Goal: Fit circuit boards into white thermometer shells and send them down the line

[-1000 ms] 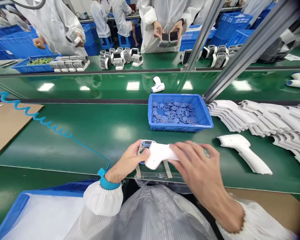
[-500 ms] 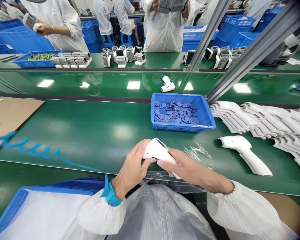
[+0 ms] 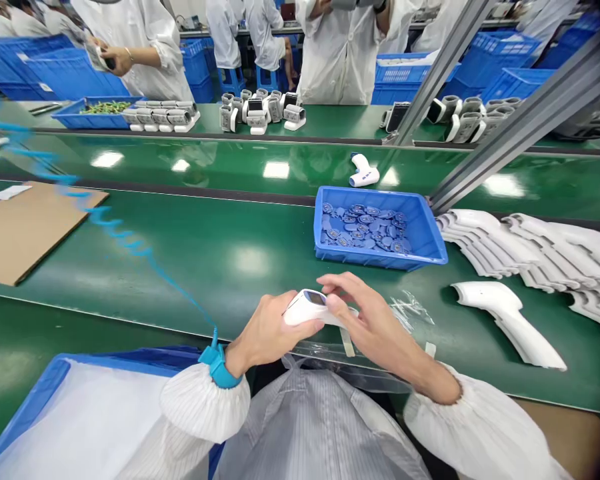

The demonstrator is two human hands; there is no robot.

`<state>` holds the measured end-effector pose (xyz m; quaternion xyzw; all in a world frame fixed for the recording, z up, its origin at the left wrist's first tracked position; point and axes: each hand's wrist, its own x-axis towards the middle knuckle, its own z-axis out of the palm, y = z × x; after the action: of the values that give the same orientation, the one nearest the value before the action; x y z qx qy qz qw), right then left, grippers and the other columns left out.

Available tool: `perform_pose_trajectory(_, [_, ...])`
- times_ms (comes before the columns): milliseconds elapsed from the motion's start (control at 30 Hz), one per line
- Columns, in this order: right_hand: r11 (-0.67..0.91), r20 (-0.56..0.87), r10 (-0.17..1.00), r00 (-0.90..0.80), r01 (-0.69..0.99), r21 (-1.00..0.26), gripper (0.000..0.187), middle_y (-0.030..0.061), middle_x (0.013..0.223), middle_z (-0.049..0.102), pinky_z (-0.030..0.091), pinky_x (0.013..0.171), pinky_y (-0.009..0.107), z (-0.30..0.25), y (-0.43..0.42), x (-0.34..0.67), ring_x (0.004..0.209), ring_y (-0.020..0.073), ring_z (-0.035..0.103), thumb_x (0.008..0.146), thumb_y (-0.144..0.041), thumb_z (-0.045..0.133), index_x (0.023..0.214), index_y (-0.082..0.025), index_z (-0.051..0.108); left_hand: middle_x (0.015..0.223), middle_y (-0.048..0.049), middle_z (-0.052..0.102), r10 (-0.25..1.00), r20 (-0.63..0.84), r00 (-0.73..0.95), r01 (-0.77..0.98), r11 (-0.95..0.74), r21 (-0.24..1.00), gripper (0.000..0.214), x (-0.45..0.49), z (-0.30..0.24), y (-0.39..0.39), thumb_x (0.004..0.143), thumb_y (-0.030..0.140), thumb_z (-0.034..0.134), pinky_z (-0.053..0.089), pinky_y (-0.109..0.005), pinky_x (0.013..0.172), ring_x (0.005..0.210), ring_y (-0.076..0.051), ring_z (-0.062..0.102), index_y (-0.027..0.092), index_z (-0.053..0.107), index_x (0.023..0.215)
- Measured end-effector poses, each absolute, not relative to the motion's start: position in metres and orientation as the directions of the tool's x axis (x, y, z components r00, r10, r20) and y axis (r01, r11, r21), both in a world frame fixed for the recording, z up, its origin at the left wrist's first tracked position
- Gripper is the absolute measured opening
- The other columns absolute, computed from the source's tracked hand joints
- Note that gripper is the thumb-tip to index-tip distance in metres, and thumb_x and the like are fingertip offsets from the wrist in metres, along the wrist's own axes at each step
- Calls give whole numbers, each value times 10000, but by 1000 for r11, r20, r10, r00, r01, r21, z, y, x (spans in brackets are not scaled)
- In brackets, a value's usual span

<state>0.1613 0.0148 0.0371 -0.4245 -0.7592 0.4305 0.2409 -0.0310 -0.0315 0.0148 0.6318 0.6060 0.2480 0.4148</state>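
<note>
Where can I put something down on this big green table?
The green belt is bare between the cardboard and the blue tray, just past the thermometer in the left hand. It is crowded to the right, where white shells lie stacked.

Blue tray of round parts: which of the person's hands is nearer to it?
Right hand is nearer, its fingertips just short of the blue tray's front edge. Left hand is farther, lower in view and further left of the tray.
</note>
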Motion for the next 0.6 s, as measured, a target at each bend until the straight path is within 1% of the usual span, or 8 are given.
perform_pose_trajectory(67, [303, 99, 907, -410, 469, -830, 290, 15, 867, 613, 430, 677, 270, 38, 18, 138, 761, 139, 573, 957, -477, 552, 896, -218, 667, 764, 14, 667, 978, -147, 145, 524, 50, 850, 261, -27, 18, -29, 856, 397, 665, 400, -227, 576, 641, -126, 555, 154, 656, 949])
perform_pose_trajectory(167, [406, 261, 911, -319, 580, -706, 465, -24, 657, 507, 334, 579, 261, 35, 23, 105, 573, 94, 440, 952, -490, 565, 596, -192, 528, 845, -11, 706, 979, -76, 187, 473, -22, 881, 177, -20, 15, -27, 862, 304, 616, 425, -221, 593, 679, -135, 612, 145, 644, 935])
perform_pose_trajectory(267, [521, 453, 842, -292, 655, -547, 536, -31, 543, 410, 227, 522, 285, 26, 28, 88, 512, 90, 343, 997, -388, 501, 513, -187, 386, 762, -43, 706, 984, 35, 175, 606, -136, 784, 101, -15, 5, -25, 803, 211, 577, 406, -247, 551, 606, -160, 620, 138, 639, 835])
perform_pose_trajectory(367, [625, 633, 734, -245, 609, -488, 527, -38, 502, 338, 201, 509, 299, 20, 32, 86, 495, 88, 301, 991, -260, 482, 501, -193, 298, 713, -78, 693, 980, 125, 154, 708, -198, 678, 102, -14, -3, -22, 728, 159, 558, 401, -282, 551, 603, -208, 636, 137, 634, 792])
perform_pose_trajectory(433, [631, 678, 716, -165, 568, -528, 529, -48, 495, 290, 207, 504, 297, 21, 33, 91, 482, 83, 264, 977, -228, 493, 503, -198, 259, 775, -83, 709, 979, 129, 156, 683, -201, 702, 137, -15, -1, -19, 755, 192, 578, 425, -289, 581, 656, -221, 657, 139, 634, 869])
perform_pose_trajectory(500, [579, 664, 746, -60, 552, -600, 536, -55, 496, 274, 223, 508, 289, 24, 34, 97, 476, 78, 247, 976, -243, 503, 504, -202, 253, 865, -65, 724, 981, 66, 182, 600, -164, 783, 203, -18, 4, -17, 810, 260, 605, 445, -275, 597, 703, -207, 666, 154, 615, 982])
perform_pose_trajectory(533, [541, 637, 770, -24, 554, -633, 535, -55, 494, 291, 233, 513, 286, 26, 34, 100, 474, 77, 256, 980, -262, 504, 501, -202, 274, 888, -52, 726, 979, 13, 202, 552, -125, 824, 226, -19, 8, -16, 826, 299, 620, 451, -265, 594, 709, -197, 665, 164, 606, 1007])
perform_pose_trajectory(600, [478, 562, 826, -49, 589, -652, 521, -45, 496, 368, 248, 528, 282, 27, 34, 104, 481, 77, 312, 985, -319, 511, 505, -196, 349, 906, -42, 726, 968, -82, 237, 495, -47, 868, 242, -19, 11, -15, 840, 329, 627, 460, -261, 591, 710, -192, 664, 174, 600, 1023])
